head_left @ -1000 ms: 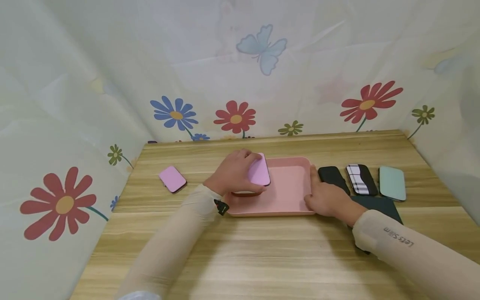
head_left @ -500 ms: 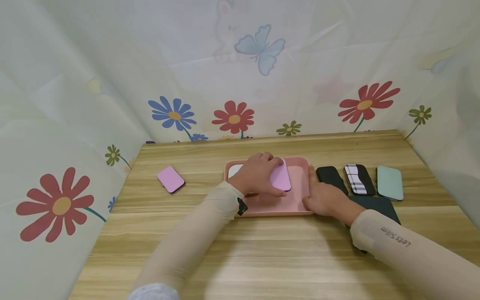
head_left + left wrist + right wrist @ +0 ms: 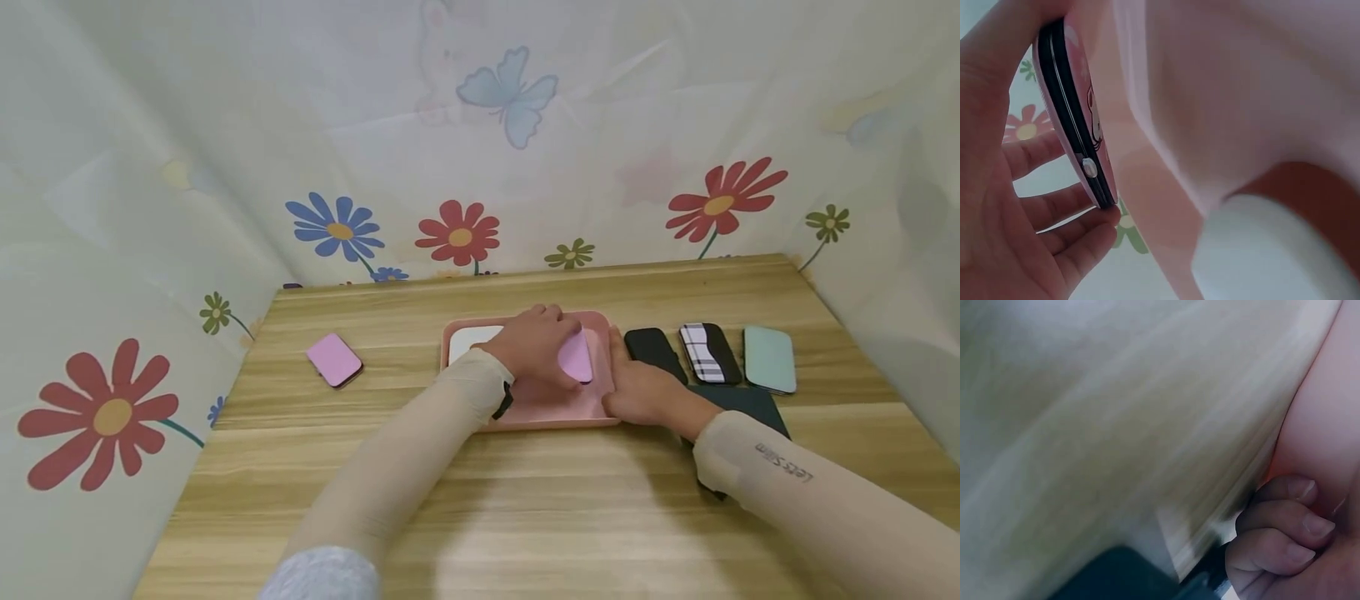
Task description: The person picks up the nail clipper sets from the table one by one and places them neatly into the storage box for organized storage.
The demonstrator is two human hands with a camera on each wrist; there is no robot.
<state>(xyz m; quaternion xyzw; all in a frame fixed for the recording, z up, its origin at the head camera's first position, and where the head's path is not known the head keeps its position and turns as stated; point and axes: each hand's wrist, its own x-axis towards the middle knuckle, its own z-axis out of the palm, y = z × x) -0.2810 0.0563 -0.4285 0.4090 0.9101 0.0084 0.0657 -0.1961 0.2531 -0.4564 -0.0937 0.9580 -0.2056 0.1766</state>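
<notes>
My left hand [image 3: 534, 346] grips a small pink case [image 3: 577, 358] by its edges, over the right half of a pink tray [image 3: 555, 417]. In the left wrist view, the held case [image 3: 1079, 112] stands on edge between thumb and fingertips, showing a black rim, a pearl-like clasp and a cartoon print on one face. Beside it in the tray lies a white, rounded flat item [image 3: 471, 340], partly hidden by the left arm. My right hand [image 3: 648, 392] holds the tray's right wall, index finger along the rim; in the right wrist view, curled fingers [image 3: 1279, 531] press against its side.
Another pink case [image 3: 334, 360] lies left of the tray. To the right, a black case [image 3: 655, 352], a plaid-and-black case [image 3: 708, 353] and a mint case [image 3: 769, 359] stand in a row. A dark green flat item [image 3: 742, 402] lies partly under the right wrist.
My left hand has carried the pink case rightward across the tray, uncovering the white item at the tray's left. The right hand has stayed on the tray's edge; the view has shifted slightly.
</notes>
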